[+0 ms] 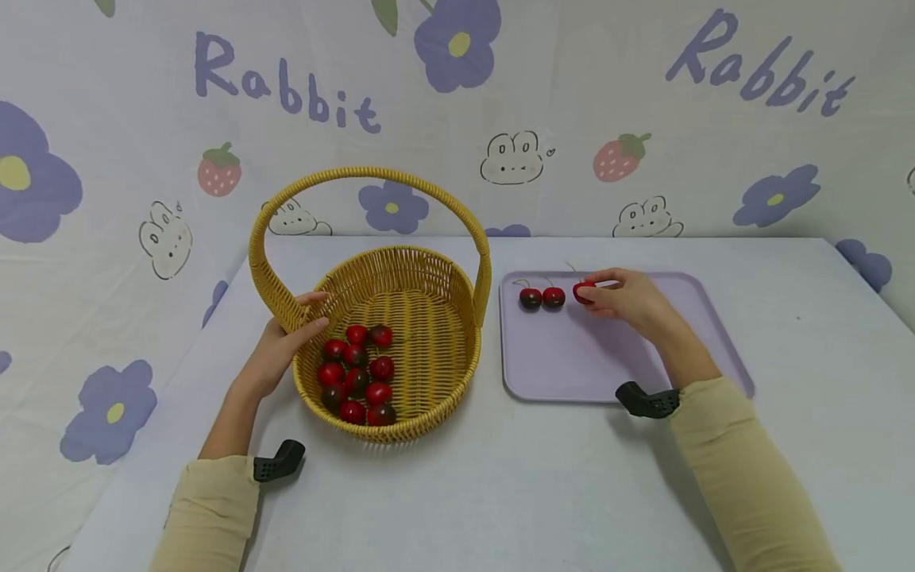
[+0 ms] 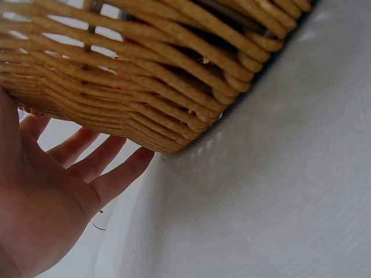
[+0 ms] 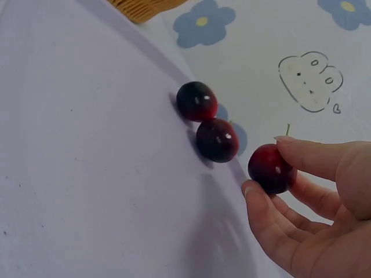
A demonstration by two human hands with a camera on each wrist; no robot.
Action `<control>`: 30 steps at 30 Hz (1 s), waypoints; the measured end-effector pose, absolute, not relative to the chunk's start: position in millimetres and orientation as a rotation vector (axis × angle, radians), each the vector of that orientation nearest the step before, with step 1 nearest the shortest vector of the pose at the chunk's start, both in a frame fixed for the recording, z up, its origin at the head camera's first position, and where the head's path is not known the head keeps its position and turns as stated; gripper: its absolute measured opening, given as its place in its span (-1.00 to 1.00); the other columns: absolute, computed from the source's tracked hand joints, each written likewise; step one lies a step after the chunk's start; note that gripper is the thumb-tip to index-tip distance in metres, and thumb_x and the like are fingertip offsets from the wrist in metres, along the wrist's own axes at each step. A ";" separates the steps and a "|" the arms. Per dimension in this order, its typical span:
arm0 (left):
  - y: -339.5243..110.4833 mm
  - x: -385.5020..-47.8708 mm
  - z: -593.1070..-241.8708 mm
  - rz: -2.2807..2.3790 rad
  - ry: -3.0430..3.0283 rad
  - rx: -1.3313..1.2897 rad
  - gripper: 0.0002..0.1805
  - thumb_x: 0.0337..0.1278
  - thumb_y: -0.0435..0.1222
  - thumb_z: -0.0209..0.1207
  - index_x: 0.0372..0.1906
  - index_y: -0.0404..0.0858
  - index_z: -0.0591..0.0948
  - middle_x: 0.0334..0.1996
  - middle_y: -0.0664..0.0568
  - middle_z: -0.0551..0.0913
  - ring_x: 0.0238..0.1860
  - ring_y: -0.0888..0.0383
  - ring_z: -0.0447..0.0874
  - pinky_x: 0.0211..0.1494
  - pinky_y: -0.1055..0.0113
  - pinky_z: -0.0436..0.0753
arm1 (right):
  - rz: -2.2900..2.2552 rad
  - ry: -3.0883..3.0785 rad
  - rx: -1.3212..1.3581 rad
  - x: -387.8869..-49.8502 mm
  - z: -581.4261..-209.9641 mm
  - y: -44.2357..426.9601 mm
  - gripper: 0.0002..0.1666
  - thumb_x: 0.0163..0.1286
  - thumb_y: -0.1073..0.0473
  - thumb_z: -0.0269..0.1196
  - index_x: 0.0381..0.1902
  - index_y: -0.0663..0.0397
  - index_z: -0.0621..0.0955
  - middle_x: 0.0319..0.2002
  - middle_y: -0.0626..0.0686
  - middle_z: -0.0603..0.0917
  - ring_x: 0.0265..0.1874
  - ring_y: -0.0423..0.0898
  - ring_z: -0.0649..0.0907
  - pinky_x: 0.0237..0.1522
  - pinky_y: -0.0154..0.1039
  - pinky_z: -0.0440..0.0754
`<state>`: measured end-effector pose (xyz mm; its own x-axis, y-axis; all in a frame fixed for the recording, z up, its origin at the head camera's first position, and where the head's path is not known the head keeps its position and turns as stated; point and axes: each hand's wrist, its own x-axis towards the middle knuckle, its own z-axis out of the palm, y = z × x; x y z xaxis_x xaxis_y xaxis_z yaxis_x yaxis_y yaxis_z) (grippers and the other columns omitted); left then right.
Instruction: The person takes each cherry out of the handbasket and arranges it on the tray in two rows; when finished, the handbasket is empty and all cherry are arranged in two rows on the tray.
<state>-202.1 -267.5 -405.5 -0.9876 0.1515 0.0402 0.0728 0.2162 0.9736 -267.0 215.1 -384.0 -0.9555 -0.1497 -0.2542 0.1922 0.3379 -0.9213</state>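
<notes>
A yellow wicker basket point(image 1: 446, 421) with a tall hooped handle stands on the table; several dark red cherries point(image 1: 355, 381) lie in its left part. My left hand point(image 1: 275, 357) holds the basket's left side by the foot of the handle, thumb over the rim. From the left wrist view, the fingers of that hand point(image 2: 52, 191) lie along the outer weave. Over the back of a lilac tray point(image 1: 557, 385), my right hand point(image 1: 629, 302) pinches a red cherry point(image 3: 271, 168) between thumb and fingers, its stem upward. To its left, two cherries point(image 1: 542, 299) sit side by side on the tray.
The white table point(image 1: 457, 508) runs along a cloth backdrop point(image 1: 429, 151) printed with flowers, rabbits and strawberries. The basket's handle point(image 1: 368, 172) arches high above its opening. Black devices point(image 1: 646, 400) are worn at both wrists.
</notes>
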 end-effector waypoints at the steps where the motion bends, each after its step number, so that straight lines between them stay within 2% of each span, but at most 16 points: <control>1: -267.5 -201.9 -405.7 1.915 2.401 0.222 -0.41 0.32 -0.19 0.10 0.36 -0.32 0.27 0.36 -0.16 0.23 0.36 -0.10 0.17 0.33 -0.10 0.16 | -1.658 2.311 0.047 -268.4 -386.5 215.1 -0.38 0.35 0.17 0.25 0.22 0.42 0.33 -0.13 0.16 0.61 -0.26 -0.12 0.66 -0.11 -0.31 0.60; 7: -267.2 -200.5 -406.6 1.910 2.408 0.219 -0.41 0.33 -0.19 0.10 0.36 -0.31 0.27 0.36 -0.15 0.23 0.36 -0.08 0.17 0.34 -0.08 0.15 | -1.754 2.262 0.080 -275.1 -399.5 214.2 -0.46 0.34 0.24 0.25 0.14 0.50 0.38 -0.38 -0.06 0.64 -0.41 -0.23 0.65 -0.21 -0.34 0.63; 11: -266.9 -199.9 -406.7 1.909 2.409 0.215 -0.42 0.33 -0.19 0.09 0.36 -0.31 0.27 0.36 -0.16 0.24 0.35 -0.08 0.18 0.34 -0.07 0.15 | -1.794 2.240 0.108 -278.2 -404.8 213.4 -0.52 0.33 0.28 0.25 0.10 0.48 0.41 -0.41 -0.09 0.65 -0.44 -0.24 0.65 -0.27 -0.36 0.63; 19: -267.0 -200.1 -405.2 1.918 2.402 0.228 -0.42 0.34 -0.20 0.09 0.36 -0.32 0.27 0.36 -0.16 0.24 0.35 -0.08 0.19 0.34 -0.07 0.16 | -1.713 2.310 0.130 -279.3 -402.5 208.8 -0.44 0.33 0.25 0.26 0.16 0.51 0.39 -0.43 -0.09 0.64 -0.46 -0.26 0.64 -0.31 -0.40 0.62; 30: -267.0 -200.7 -403.7 1.929 2.392 0.228 -0.43 0.33 -0.20 0.10 0.35 -0.30 0.27 0.35 -0.17 0.26 0.34 -0.08 0.21 0.34 -0.07 0.18 | -1.596 2.408 0.157 -280.3 -401.2 204.0 -0.47 0.33 0.20 0.27 0.13 0.44 0.45 -0.42 -0.11 0.62 -0.48 -0.28 0.61 -0.35 -0.42 0.60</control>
